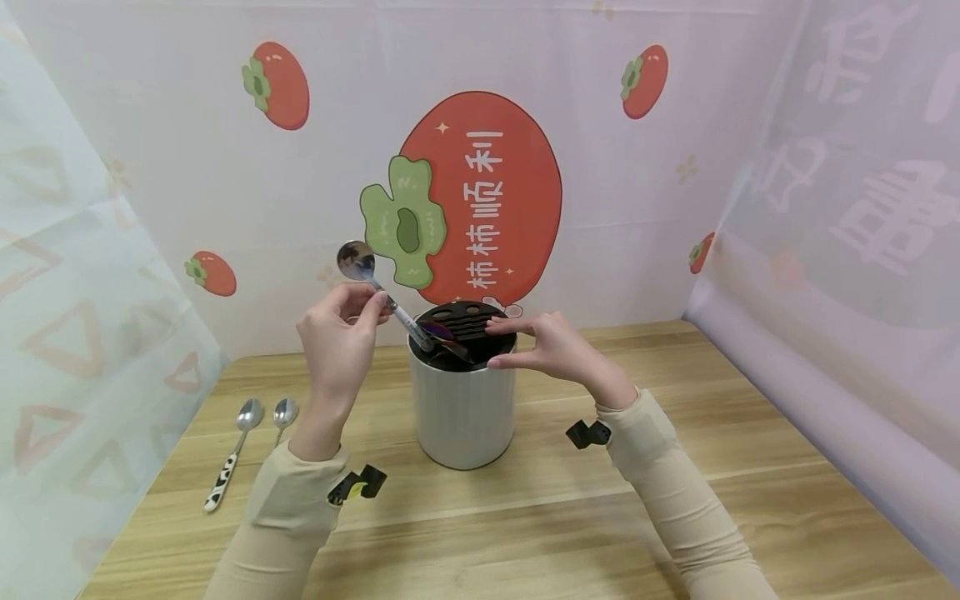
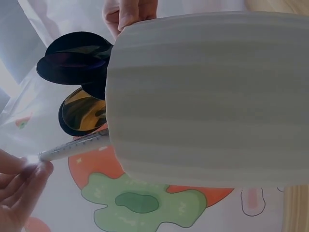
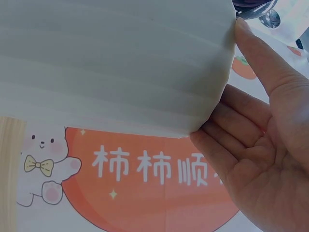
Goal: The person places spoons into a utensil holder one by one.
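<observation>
My left hand [image 1: 339, 337] pinches a metal spoon [image 1: 406, 320] near its neck, bowl up and handle slanting down to the right. The patterned handle's lower end overlaps the opening of a white ribbed utensil holder [image 1: 465, 421]; in the left wrist view it passes behind the rim. My right hand [image 1: 553, 346] grips the holder's right rim, thumb at the near side and fingers at the far side. A black slotted insert [image 1: 468, 317] covers part of the top. Dark, shiny spoon bowls [image 2: 75, 60] and a gold-reflecting spoon bowl [image 2: 84, 111] stick out of the holder.
On the wooden table [image 1: 600, 525] to the left lie a spoon with a black-and-white handle [image 1: 222, 477] and a smaller spoon [image 1: 285, 412], partly hidden by the left forearm. A persimmon-printed cloth [image 1: 600, 192] hangs behind the table, with more cloth at both sides.
</observation>
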### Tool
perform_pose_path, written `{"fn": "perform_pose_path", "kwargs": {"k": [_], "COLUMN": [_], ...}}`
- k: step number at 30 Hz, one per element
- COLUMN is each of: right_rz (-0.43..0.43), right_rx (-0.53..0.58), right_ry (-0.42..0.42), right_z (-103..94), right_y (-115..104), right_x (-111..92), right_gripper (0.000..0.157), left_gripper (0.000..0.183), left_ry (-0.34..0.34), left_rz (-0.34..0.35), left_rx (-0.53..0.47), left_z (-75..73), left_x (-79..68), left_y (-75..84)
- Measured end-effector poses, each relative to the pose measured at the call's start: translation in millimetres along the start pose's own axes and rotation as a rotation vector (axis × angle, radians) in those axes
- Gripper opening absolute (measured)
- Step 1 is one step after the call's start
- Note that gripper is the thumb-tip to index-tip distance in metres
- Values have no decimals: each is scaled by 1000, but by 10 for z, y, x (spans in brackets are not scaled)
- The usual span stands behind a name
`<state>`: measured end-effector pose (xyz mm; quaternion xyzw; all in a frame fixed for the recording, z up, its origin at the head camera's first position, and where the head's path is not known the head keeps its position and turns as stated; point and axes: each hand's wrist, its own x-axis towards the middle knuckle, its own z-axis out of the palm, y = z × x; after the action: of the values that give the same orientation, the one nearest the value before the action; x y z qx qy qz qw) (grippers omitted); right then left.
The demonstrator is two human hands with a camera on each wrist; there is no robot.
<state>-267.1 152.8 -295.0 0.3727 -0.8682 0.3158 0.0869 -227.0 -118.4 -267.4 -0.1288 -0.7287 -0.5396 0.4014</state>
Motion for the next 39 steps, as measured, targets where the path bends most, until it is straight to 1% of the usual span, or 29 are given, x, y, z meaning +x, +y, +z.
{"fn": "perform_pose_path", "kwargs": {"k": [4, 14, 19, 24, 28, 36, 39], "right_rz": [4, 22, 12, 8, 7, 5, 9], "right_rx": [-2, -5, -12, -19, -16, -6, -7], "right_ry": [-2, 3, 7, 9, 8, 8, 7], "right_z": [-1, 9, 17, 23, 24, 16, 16], "right_y": [2, 18, 18, 18, 20, 11, 11], "right_x": [-1, -22, -20, -24, -21, -14, -12], "right_gripper": [52, 51, 50, 50, 51, 51, 51], "left_gripper": [8, 7, 8, 8, 8, 9, 8], "left_ry": [-8, -51, -94, -139, -163, -194, -207], "left_rz": [4, 4, 0, -13, -24, -4, -9], "left_rx": [76, 152, 188, 213, 225, 231, 235], "left_z": [-12, -30, -32, -16, -6, 2, 1], "left_x": [3, 14, 17, 20, 18, 8, 14], "left_y": [17, 63, 62, 43, 43, 45, 52]}}
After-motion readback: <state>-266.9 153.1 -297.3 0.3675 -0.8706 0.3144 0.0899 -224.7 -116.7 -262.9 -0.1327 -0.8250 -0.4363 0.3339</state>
